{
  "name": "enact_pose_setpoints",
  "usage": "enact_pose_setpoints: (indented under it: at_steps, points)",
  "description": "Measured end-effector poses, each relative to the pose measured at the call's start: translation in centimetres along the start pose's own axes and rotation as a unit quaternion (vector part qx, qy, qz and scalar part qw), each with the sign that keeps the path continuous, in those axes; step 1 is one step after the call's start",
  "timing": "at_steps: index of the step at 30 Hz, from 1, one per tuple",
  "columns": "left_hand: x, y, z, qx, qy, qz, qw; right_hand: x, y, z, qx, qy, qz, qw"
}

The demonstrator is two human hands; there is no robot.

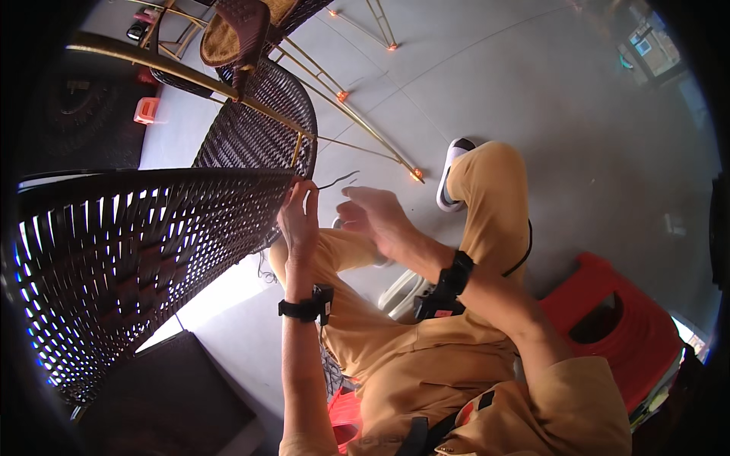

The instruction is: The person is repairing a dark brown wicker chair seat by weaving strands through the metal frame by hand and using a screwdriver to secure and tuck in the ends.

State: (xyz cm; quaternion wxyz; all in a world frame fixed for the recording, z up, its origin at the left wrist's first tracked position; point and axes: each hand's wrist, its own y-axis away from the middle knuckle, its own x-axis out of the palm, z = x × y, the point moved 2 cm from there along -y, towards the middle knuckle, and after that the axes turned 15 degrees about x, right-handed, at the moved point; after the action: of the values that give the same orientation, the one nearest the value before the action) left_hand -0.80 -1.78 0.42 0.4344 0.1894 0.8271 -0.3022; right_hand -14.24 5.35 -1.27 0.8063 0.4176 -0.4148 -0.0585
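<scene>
A dark brown woven chair (152, 220) with a see-through weave lies tilted on my left, its edge running toward my hands. At the end of that edge my left hand (299, 216) is closed, thumb and fingertip pinching the rim. A thin dark weaving strand (337, 182) sticks out from there to the right, its free end loose in the air. My right hand (374, 218) hovers just right of the strand, apart from the chair, with its fingers curled in; whether anything is between them is hidden.
Another woven seat (262, 114) with gold metal legs (357, 114) stands beyond. A red plastic stool (616, 327) is at my right, a small orange stool (147, 110) far left. Loose dark strands (266, 270) hang below the chair's edge. Grey tiled floor (563, 114) spreads ahead.
</scene>
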Motion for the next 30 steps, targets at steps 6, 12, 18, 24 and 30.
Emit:
enact_pose_setpoints:
  at_steps: [6,12,18,24,30]
  points:
    - [0.4,-0.2,-0.4,0.009,0.012,-0.008,1.000,1.2,-3.6,-0.8,0.025,-0.267,0.110,0.957]
    - [0.2,0.0,0.1,-0.006,-0.006,-0.016,1.000,1.2,-4.7,-1.4,0.001,-0.292,0.180,0.940]
    - [0.4,1.7,-0.8,0.049,-0.046,-0.048,0.997,0.5,-6.7,-0.7,0.036,-0.314,0.251,0.915]
    - [0.1,3.3,-0.7,-0.026,-0.083,-0.026,0.996,0.1,-8.4,-1.3,-0.028,-0.209,0.185,0.960]
    - [0.4,3.1,-0.3,-0.039,-0.096,-0.053,0.993,0.1,-8.5,-0.5,-0.123,0.145,0.181,0.965]
